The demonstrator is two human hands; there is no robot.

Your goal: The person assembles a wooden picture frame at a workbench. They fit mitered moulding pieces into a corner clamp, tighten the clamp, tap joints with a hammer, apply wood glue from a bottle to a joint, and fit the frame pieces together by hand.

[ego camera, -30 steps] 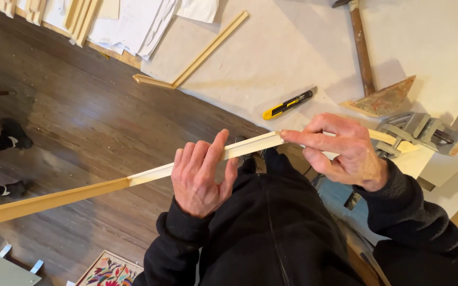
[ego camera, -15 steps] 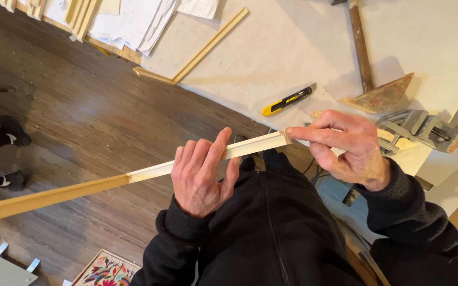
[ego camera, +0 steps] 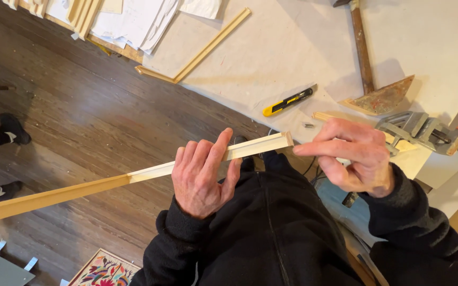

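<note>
Left hand (ego camera: 203, 177) grips a long pale wooden moulding strip (ego camera: 133, 177), right hand (ego camera: 353, 156) loosely curled, empty beside its end; the unsupported far length could sag and slip.

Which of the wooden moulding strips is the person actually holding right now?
The long strip slanting over the dark floor, gripped by the left hand. The L-shaped strips lie untouched on the white table.

Left hand (ego camera: 203, 177) curls closed, fingers up; right hand (ego camera: 351, 156) hovers with forefinger extended leftward.
</note>
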